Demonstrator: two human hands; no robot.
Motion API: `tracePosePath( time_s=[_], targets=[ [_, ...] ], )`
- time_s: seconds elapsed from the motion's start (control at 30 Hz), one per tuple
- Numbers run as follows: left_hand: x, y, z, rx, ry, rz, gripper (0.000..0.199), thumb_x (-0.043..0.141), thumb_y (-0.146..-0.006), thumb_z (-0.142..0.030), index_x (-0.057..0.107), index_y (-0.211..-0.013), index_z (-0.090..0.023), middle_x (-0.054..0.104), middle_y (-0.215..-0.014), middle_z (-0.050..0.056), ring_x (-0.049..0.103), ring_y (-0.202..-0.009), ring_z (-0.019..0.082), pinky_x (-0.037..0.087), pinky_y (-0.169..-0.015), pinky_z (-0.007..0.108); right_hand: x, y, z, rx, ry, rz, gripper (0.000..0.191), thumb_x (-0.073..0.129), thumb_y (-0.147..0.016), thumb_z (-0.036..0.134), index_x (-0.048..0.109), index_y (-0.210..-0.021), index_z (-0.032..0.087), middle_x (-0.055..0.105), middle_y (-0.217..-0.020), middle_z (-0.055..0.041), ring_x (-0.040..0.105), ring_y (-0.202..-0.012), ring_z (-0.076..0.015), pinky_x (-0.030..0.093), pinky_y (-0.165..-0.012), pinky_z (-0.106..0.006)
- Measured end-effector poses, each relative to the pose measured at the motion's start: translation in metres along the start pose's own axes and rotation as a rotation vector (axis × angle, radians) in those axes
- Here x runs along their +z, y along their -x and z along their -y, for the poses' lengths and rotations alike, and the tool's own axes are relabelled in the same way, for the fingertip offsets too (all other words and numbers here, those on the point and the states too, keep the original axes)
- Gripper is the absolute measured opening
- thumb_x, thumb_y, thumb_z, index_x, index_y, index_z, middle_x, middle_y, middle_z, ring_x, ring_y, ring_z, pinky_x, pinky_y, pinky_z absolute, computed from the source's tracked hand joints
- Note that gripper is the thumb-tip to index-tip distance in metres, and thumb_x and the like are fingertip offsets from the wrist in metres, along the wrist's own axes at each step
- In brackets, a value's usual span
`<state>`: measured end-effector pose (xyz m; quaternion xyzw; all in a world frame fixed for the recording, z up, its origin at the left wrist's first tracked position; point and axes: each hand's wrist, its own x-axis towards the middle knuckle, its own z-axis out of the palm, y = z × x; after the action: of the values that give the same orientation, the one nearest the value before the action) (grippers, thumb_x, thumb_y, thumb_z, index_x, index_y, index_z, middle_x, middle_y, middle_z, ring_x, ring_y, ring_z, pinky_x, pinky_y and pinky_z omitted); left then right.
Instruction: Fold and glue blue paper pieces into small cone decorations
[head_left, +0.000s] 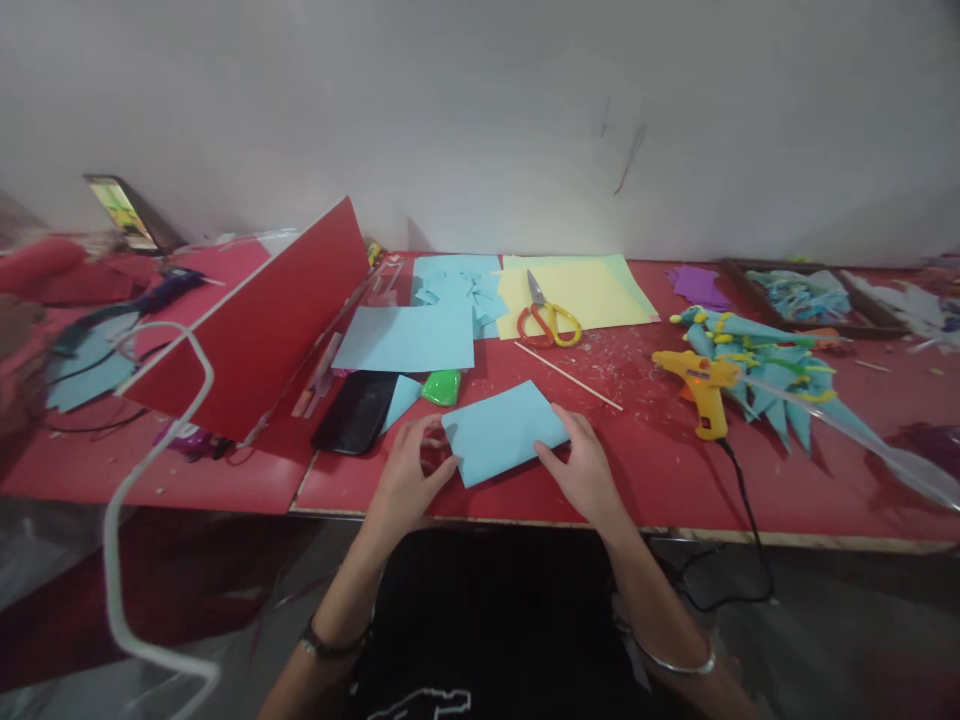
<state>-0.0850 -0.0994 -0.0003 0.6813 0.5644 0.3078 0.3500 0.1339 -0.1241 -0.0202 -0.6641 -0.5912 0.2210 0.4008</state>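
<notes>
A folded-looking sheet of light blue paper lies slightly tilted near the table's front edge. My left hand is curled at its left edge, with thumb and fingers against the paper; some fingertips are partly hidden. At the opposite end, my right hand grips the right edge between thumb and fingers. Just beyond the sheet are a small green packet and a black phone. A thin wooden stick rests behind my right hand.
Scissors lie on yellow paper. A yellow glue gun with a black cable stands right, beside blue paper shapes. A red board leans upright left. Blue sheets and a tray are further back.
</notes>
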Motion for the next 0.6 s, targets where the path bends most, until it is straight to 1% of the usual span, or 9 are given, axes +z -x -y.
tracePosePath(
  time_s=[0.07,0.13,0.2,0.27,0.33,0.4,0.5,0.57,0.6],
  targets=[
    [0.003,0.005,-0.003,0.022,-0.035,-0.021,0.045,0.054,-0.072,-0.03,0.041,-0.114,-0.02,0.045,-0.113,0.009,0.055,-0.085,0.015,0.05,-0.065,0.028,0.004,0.0,0.002,-0.01,0.057,-0.045,0.051,0.05,-0.075,0.035,0.042,-0.122,0.016,0.046,-0.112,-0.0136,0.044,-0.107,-0.0272,0.037,-0.09,-0.046],
    [0.007,0.009,-0.005,0.047,-0.065,-0.007,0.049,0.055,-0.073,-0.031,0.037,-0.118,-0.021,0.045,-0.113,0.009,0.055,-0.082,0.015,0.049,-0.073,0.033,0.009,0.0,0.004,-0.03,0.104,-0.086,0.053,0.05,-0.075,0.036,0.041,-0.122,0.013,0.043,-0.113,-0.0159,0.041,-0.109,-0.0295,0.035,-0.091,-0.048],
    [0.011,0.011,-0.007,0.064,-0.091,0.005,0.056,0.057,-0.073,-0.032,0.033,-0.122,-0.022,0.045,-0.115,0.01,0.055,-0.084,0.016,0.047,-0.079,0.037,0.013,0.0,0.005,-0.057,0.127,-0.116,0.052,0.051,-0.074,0.035,0.042,-0.12,0.012,0.041,-0.112,-0.0163,0.038,-0.11,-0.0309,0.034,-0.091,-0.05],
    [0.015,0.011,-0.007,0.089,-0.105,-0.021,0.061,0.057,-0.072,-0.03,0.029,-0.126,-0.022,0.042,-0.122,0.011,0.052,-0.097,0.02,0.044,-0.086,0.039,0.014,-0.001,0.006,-0.076,0.132,-0.132,0.046,0.052,-0.073,0.034,0.047,-0.114,0.015,0.041,-0.111,-0.0151,0.038,-0.108,-0.0308,0.034,-0.091,-0.05],
    [0.019,0.01,-0.006,0.121,-0.087,-0.07,0.063,0.055,-0.074,-0.027,0.024,-0.129,-0.022,0.037,-0.129,0.012,0.043,-0.113,0.024,0.039,-0.092,0.039,0.011,-0.003,0.006,-0.081,0.115,-0.128,0.036,0.054,-0.072,0.034,0.052,-0.105,0.018,0.042,-0.109,-0.0133,0.04,-0.106,-0.029,0.035,-0.091,-0.049],
    [0.022,0.01,-0.005,0.143,-0.02,-0.104,0.065,0.05,-0.078,-0.025,0.016,-0.133,-0.02,0.036,-0.131,0.013,0.039,-0.119,0.023,0.038,-0.094,0.037,0.004,-0.004,0.005,-0.08,0.058,-0.116,0.029,0.055,-0.071,0.032,0.054,-0.097,0.019,0.044,-0.105,-0.0117,0.043,-0.103,-0.0263,0.036,-0.091,-0.045],
    [0.023,0.013,-0.003,0.171,0.08,-0.103,0.07,0.046,-0.08,-0.027,0.004,-0.135,-0.018,0.041,-0.127,0.016,0.049,-0.109,0.02,0.041,-0.09,0.032,-0.009,-0.004,0.001,-0.123,-0.066,-0.042,0.025,0.055,-0.072,0.03,0.055,-0.095,0.02,0.05,-0.102,-0.0095,0.047,-0.101,-0.0232,0.038,-0.09,-0.041],
    [0.019,0.016,-0.002,0.18,0.069,-0.093,0.075,0.049,-0.079,-0.028,0.002,-0.136,-0.015,0.046,-0.123,0.016,0.052,-0.105,0.019,0.041,-0.089,0.031,-0.018,-0.003,-0.004,-0.202,-0.102,0.064,0.019,0.053,-0.074,0.028,0.059,-0.092,0.022,0.054,-0.103,-0.0081,0.049,-0.101,-0.0224,0.039,-0.089,-0.04],
    [0.016,0.016,-0.002,0.181,0.054,-0.06,0.075,0.05,-0.078,-0.028,0.004,-0.136,-0.014,0.05,-0.118,0.015,0.053,-0.102,0.019,0.041,-0.089,0.031,-0.021,-0.002,-0.006,-0.246,-0.107,0.134,0.016,0.051,-0.076,0.026,0.061,-0.089,0.023,0.056,-0.103,-0.0072,0.05,-0.1,-0.0218,0.039,-0.088,-0.04]
  ],
)
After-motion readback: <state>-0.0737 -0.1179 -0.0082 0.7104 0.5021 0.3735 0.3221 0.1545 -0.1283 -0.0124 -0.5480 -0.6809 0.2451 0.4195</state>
